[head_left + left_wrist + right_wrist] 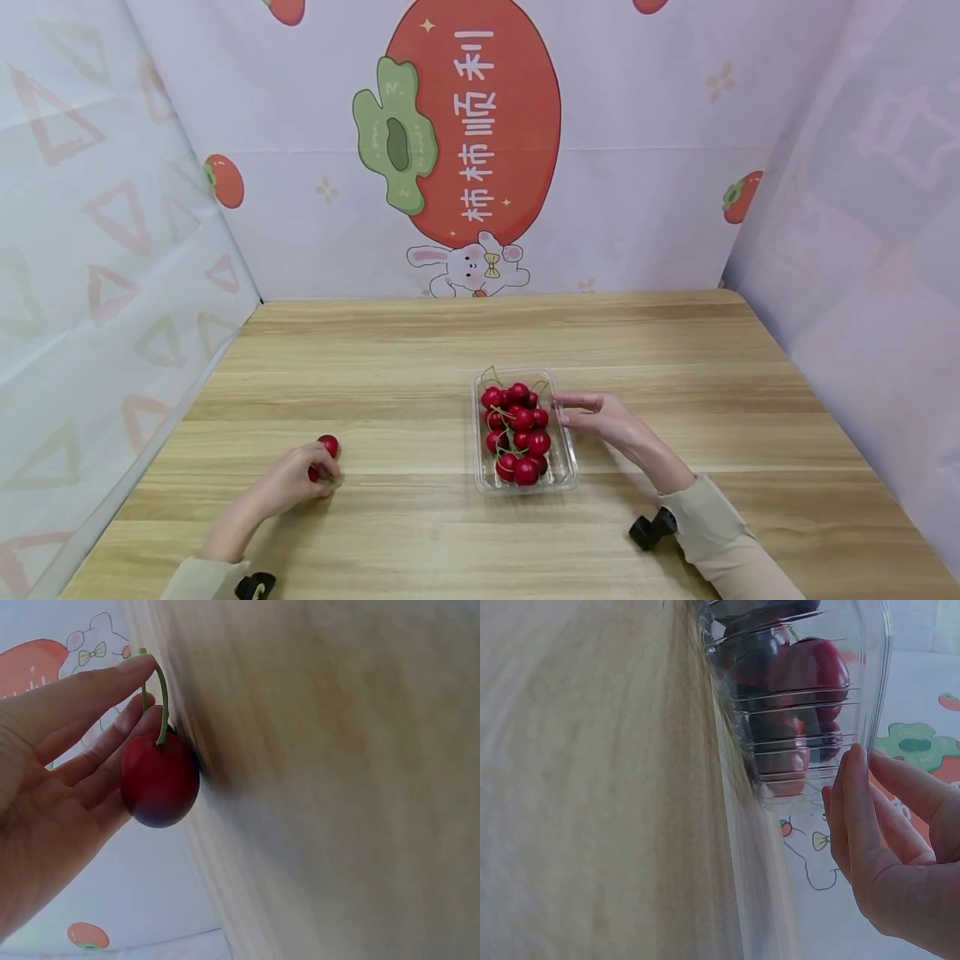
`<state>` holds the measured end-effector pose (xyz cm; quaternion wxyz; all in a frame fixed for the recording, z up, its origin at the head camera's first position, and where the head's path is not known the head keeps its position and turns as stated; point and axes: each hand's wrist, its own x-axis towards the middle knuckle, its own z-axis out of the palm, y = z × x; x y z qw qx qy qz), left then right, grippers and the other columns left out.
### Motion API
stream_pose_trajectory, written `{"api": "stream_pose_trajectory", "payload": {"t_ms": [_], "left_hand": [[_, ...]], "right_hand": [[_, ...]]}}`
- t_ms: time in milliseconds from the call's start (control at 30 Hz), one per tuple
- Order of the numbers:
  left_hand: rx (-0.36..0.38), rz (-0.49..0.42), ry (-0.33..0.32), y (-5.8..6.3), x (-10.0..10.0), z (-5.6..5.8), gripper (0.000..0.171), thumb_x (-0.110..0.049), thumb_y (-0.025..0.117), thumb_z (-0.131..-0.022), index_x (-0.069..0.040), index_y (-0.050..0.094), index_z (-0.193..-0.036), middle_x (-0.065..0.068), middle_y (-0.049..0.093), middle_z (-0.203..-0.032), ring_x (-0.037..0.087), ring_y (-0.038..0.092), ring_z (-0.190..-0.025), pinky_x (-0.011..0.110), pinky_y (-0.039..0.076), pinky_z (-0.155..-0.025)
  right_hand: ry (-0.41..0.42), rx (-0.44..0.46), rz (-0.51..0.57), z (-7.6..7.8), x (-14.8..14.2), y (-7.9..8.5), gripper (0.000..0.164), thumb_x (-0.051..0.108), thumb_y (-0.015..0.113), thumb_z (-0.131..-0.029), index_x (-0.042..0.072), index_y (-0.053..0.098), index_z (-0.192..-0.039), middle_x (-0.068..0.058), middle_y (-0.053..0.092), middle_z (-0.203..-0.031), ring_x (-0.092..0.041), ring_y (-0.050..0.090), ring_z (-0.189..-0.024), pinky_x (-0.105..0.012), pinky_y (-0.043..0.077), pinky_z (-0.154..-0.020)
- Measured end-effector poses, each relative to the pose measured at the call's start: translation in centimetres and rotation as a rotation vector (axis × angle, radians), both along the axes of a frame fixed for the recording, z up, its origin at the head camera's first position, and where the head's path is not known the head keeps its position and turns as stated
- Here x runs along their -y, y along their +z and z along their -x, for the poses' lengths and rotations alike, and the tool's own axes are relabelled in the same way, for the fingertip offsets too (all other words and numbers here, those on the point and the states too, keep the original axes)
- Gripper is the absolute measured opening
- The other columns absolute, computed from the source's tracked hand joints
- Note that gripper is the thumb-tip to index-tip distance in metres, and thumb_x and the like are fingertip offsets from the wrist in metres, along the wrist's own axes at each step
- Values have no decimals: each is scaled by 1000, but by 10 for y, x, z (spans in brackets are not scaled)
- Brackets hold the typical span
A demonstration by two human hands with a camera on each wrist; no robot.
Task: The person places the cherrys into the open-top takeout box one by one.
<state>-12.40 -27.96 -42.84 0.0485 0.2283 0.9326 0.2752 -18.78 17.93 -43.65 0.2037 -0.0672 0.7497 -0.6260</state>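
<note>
At the left of the table, my left hand (294, 479) pinches a cherry by its green stem. In the left wrist view that dark red cherry (160, 780) hangs below the thumb and fingertips, close to the tabletop. A second cherry (327, 444) shows just beyond the fingers in the head view; whether its stem is held too, I cannot tell. Right of centre stands a clear plastic box (480, 487) with several stemmed cherries (519, 419) in it. My right hand (609, 423) touches the box's right rim with fairly straight fingers (859, 802).
The wood-grain table (405, 550) carries the box and the cherries. A printed cloth backdrop (637, 108) rises behind its far edge, and cloth walls stand at left and right. A black wrist strap mount (652, 529) sits by the right sleeve.
</note>
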Motion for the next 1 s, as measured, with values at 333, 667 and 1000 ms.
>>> {"api": "stream_pose_trajectory", "payload": {"t_ms": [333,667,1000], "left_hand": [[-62,-7,57,10,-1,1,15,1,72,-64,-8,67,-75,-5,57,-80,7,54,-75,27,47,-68],[-121,-70,83,12,-4,4,11,-6,73,-68,-14,66,-71,-10,56,-76,2,52,-74,32,47,-67],[-122,-153,104,24,-10,9,6,-12,68,-75,-16,66,-79,-11,59,-77,2,56,-72,28,48,-69]], "right_hand": [[16,-9,-1,0,-1,0,50,20,66,-79,-1,51,-122,-12,49,-126,-27,41,-119,-37,36,-95],[0,0,-6,0,0,0,48,19,66,-79,2,52,-121,-10,51,-125,-27,41,-119,-40,35,-96],[1,1,9,0,0,0,50,20,67,-78,1,51,-122,-11,51,-125,-24,46,-115,-35,39,-93]]}}
